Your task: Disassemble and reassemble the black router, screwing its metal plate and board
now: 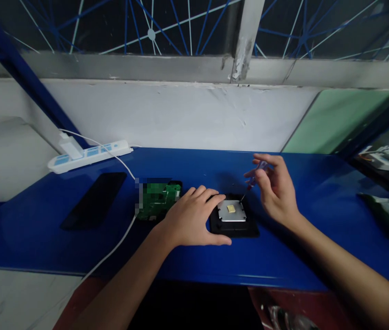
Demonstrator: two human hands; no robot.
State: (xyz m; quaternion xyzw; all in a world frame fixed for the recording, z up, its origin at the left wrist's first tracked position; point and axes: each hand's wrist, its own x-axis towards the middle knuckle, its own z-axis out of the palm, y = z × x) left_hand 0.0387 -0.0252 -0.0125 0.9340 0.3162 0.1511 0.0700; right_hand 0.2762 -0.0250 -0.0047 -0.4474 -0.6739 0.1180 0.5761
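- Nearest the camera, the left forearm (125, 275) and right forearm (346, 263) reach over the near edge of the blue surface (215, 268).
- The black housing (237, 230) lies on the surface between the hands, its metal plate (240, 217) facing up with a pale square pad (231, 208) on it.
- Left hand (189, 222): fingers spread and part open, forefinger and thumb around the housing's left side, steadying it rather than pinching it.
- Right hand (277, 192): fingers closed lightly round the purple screwdriver (258, 175), which tilts, its tip at the plate's far right corner.
- That tilt could make the tip slip out and scratch the plate; whether it is seated in a screw cannot be told.
- Loose pressure from the left hand could let the housing turn under the driver's torque.
- The green circuit board (160, 199) sits just beside the left hand; a sideways shift could knock it.
- The white cable (113, 250) passes close to the board and could snag on the left forearm.
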